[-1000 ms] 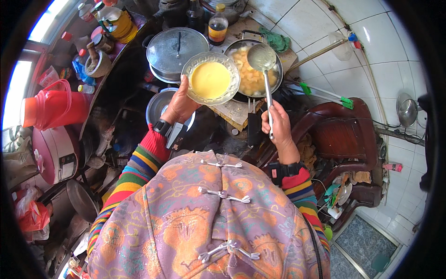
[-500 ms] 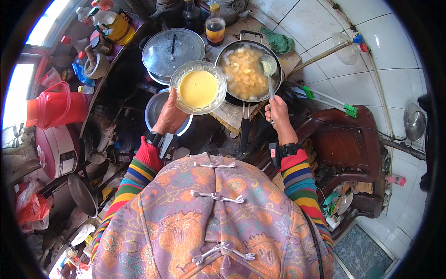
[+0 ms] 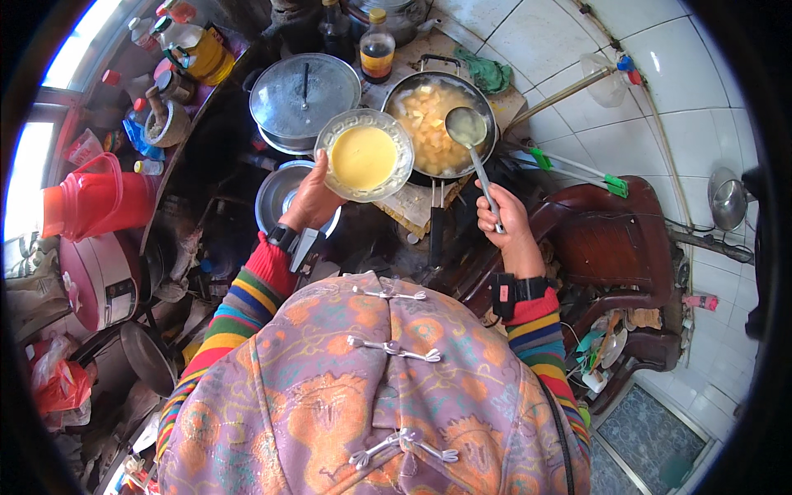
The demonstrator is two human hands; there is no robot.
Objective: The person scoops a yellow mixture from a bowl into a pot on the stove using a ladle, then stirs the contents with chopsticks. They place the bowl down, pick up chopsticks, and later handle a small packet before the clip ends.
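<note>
My left hand (image 3: 315,196) grips the rim of a clear glass bowl (image 3: 402,177), its thumb over the edge. Smooth yellow liquid (image 3: 363,157) fills the bowl's middle. In my right hand (image 3: 505,216) is the handle of a metal ladle (image 3: 467,128), fingers wrapped round it. The ladle's head hangs over the right part of a black pan (image 3: 492,140) and has some pale liquid in it. Cubed pale-orange pieces in broth (image 3: 427,115) fill the pan. The bowl is just left of the pan, near its rim.
A lidded pot (image 3: 305,95) stands behind the bowl, a metal basin (image 3: 268,198) below it. A sauce bottle (image 3: 377,48) and green cloth (image 3: 485,71) are behind the pan. The pan's black handle (image 3: 436,235) points toward me. A dark red chair (image 3: 610,247) is at right.
My right hand has moved right and toward me, lifting the ladle; its head has turned and sits lower in view. The bowl has shifted slightly right, toward the pan.
</note>
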